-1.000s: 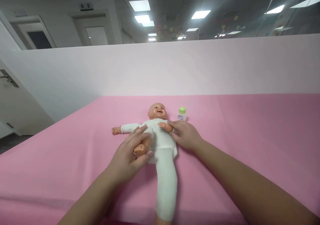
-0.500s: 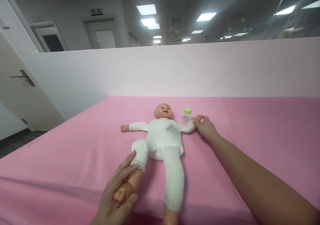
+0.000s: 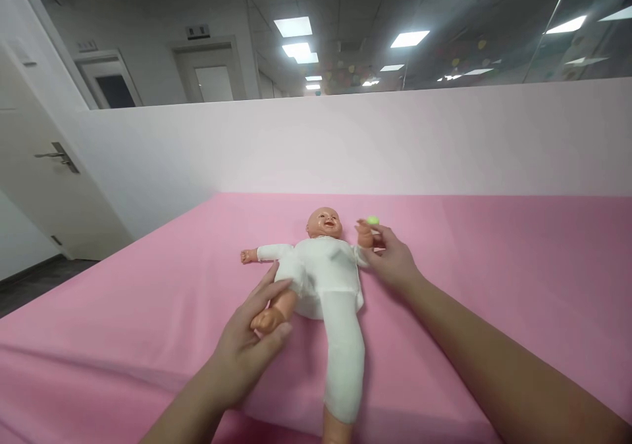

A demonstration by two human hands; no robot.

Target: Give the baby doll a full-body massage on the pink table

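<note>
A baby doll (image 3: 328, 266) with a white cloth body lies on its back on the pink sheet (image 3: 474, 299), its head toward the wall. My left hand (image 3: 247, 342) cups the doll's bent leg on the left of the view, fingers along the outer side and thumb beneath the foot. My right hand (image 3: 390, 256) is closed round the doll's raised forearm on the right, near its small plastic hand. The doll's other leg lies straight toward me. Behind my right fingers only the green cap (image 3: 372, 221) of a small bottle shows.
A low white wall (image 3: 370, 144) with glass above it runs along the far edge of the sheet. At the left stands a door with a metal handle (image 3: 58, 157). Folds run through the sheet at the lower left.
My left hand has pushed the doll's leg up toward its belly, bending it more. My right hand has moved the doll's arm inward and upward, now covering most of the bottle.
</note>
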